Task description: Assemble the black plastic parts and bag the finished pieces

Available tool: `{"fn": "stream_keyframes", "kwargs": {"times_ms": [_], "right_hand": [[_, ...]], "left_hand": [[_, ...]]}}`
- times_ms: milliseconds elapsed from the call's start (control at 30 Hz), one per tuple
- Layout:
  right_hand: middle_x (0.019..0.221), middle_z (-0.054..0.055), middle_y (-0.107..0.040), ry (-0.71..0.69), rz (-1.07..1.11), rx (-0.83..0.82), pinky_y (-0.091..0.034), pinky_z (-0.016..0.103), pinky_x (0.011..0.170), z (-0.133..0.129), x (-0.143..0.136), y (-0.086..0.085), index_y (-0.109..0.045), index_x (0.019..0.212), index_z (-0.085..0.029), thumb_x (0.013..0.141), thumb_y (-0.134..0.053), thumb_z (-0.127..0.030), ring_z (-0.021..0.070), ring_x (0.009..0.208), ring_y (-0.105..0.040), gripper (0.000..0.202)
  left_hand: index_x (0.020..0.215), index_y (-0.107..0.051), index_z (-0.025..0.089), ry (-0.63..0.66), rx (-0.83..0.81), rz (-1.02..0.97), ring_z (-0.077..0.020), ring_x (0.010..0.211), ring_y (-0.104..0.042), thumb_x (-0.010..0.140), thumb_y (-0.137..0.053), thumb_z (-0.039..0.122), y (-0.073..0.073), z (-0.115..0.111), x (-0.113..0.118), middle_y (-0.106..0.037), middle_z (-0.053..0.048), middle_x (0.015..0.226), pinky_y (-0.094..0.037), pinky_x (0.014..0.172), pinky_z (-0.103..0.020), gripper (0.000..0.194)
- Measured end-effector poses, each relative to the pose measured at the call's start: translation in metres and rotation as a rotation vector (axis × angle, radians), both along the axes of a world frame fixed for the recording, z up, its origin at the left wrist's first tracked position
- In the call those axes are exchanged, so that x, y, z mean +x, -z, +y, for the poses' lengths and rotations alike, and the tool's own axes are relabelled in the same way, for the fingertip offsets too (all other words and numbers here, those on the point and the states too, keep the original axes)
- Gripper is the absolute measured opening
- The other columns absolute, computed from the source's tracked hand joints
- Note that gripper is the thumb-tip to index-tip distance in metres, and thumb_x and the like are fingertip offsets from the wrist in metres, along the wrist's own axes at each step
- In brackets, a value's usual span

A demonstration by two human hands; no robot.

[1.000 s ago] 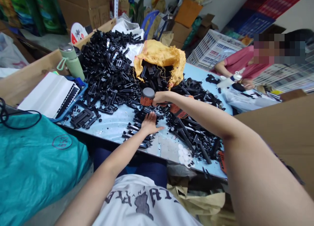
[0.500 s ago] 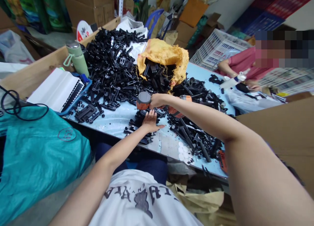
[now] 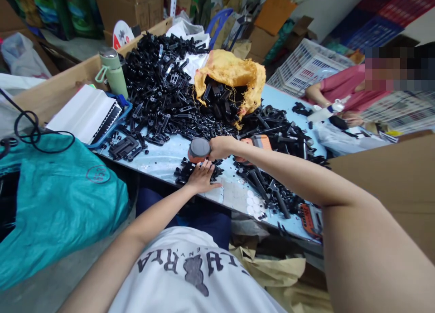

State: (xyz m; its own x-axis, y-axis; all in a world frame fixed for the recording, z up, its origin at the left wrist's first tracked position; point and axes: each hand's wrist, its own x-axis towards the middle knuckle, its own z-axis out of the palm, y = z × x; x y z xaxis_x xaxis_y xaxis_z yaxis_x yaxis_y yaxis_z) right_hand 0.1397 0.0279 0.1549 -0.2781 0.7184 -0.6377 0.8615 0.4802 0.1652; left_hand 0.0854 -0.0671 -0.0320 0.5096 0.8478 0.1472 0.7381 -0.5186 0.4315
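My right hand point(image 3: 222, 147) is wrapped round the grip of an orange and grey cordless drill point(image 3: 199, 149). The drill's round grey rear end faces up, and its bit is hidden beneath. Close below it, my left hand point(image 3: 202, 177) lies palm down with fingers stretched out and thumb apart, resting on a row of small black parts point(image 3: 183, 171). The fingertips come right up to the drill body; I cannot tell whether they touch it. An orange block point(image 3: 261, 142), seemingly the drill's battery end, shows behind my right forearm.
Black parts point(image 3: 152, 91) are heaped behind, some spilling from a yellow sack point(image 3: 231, 68). To the left stand a green bottle point(image 3: 113, 73) and a blue tray point(image 3: 127, 109). White discs point(image 3: 255, 205) and an orange-black tool point(image 3: 310, 220) lie at the front edge. A co-worker point(image 3: 346, 89) sits right.
The drill in my right hand has come nearer to me, down over the row of black parts. My left hand has slid a little left and toward me. The camera view has shifted slightly.
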Motion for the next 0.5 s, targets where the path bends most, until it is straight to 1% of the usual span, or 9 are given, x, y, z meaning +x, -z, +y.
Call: {"fn": "stream_keyframes", "kwargs": {"times_ms": [33,167,300,367,500], "right_hand": [[0.061,0.008,-0.063,-0.006,0.004,-0.012,-0.04,0.025,0.049,-0.004,-0.001,-0.002,-0.068,0.07,-0.012,0.06,-0.058,-0.034,0.0183,0.055,-0.059,0.025],[0.063,0.005,-0.063,-0.012,0.072,-0.16,-0.039,0.024,0.046,-0.013,-0.012,-0.004,-0.068,0.074,-0.012,0.06,-0.058,-0.032,0.0141,0.05,-0.054,0.027],[0.067,0.006,-0.064,-0.063,0.037,-0.204,-0.04,0.024,0.049,-0.015,-0.03,-0.002,-0.068,0.084,-0.009,0.059,-0.06,-0.027,0.0142,0.053,-0.054,0.032],[0.07,0.008,-0.066,-0.096,0.021,-0.173,-0.041,0.025,0.052,-0.019,-0.035,-0.004,-0.068,0.085,-0.009,0.059,-0.061,-0.028,0.0165,0.058,-0.057,0.033],[0.078,0.011,-0.067,-0.157,-0.011,0.022,-0.043,0.027,0.058,-0.036,-0.035,-0.011,-0.069,0.084,-0.012,0.059,-0.061,-0.034,0.0224,0.071,-0.063,0.035]], "left_hand": [[0.139,-0.028,0.009,-0.01,0.024,-0.012,-0.0273,0.138,-0.018,0.079,-0.034,0.071,0.002,-0.001,0.0,-0.028,-0.016,0.147,-0.011,0.114,-0.048,0.086],[0.137,-0.031,0.011,-0.036,0.073,-0.045,-0.0285,0.136,-0.024,0.08,-0.036,0.07,0.007,-0.004,0.0,-0.032,-0.017,0.145,-0.014,0.112,-0.048,0.082],[0.136,-0.032,0.012,-0.019,0.079,-0.067,-0.0306,0.135,-0.026,0.077,-0.04,0.071,0.008,-0.005,0.0,-0.031,-0.018,0.145,-0.018,0.11,-0.05,0.084],[0.136,-0.033,0.012,-0.009,0.08,-0.07,-0.0308,0.135,-0.026,0.077,-0.041,0.071,0.006,-0.005,-0.001,-0.031,-0.017,0.145,-0.02,0.109,-0.05,0.084],[0.138,-0.03,0.015,-0.018,-0.004,-0.067,-0.0295,0.13,-0.035,0.079,-0.034,0.071,0.0,-0.006,-0.003,-0.037,-0.016,0.142,-0.031,0.105,-0.046,0.081]]}}
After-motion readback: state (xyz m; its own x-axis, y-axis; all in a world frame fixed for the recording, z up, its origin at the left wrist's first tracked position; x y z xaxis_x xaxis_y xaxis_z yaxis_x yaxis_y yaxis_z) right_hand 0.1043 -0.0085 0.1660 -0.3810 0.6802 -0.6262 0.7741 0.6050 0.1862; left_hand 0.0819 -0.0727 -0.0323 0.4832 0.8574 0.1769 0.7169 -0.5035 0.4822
